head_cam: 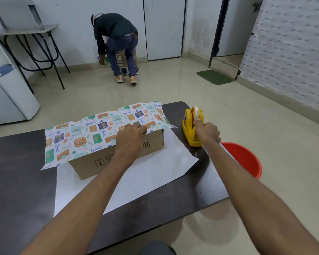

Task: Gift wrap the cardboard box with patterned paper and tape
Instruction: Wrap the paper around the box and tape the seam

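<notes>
A brown cardboard box (92, 162) lies on the dark table (17, 181). Patterned paper (85, 133) is folded over its top, and the paper's white underside (145, 173) spreads on the table in front of the box. My left hand (130, 134) presses flat on the paper's edge on the box top. My right hand (207, 133) is at the yellow tape dispenser (189, 126) to the right of the box, with its fingers pinched at the tape roll (195, 112).
A red bucket (245, 159) stands on the floor by the table's right edge. A person (118, 39) bends over near the far wall. A folding table (26, 32) and a white appliance (6, 92) stand at the left. A green mat (214, 77) lies by the doorway.
</notes>
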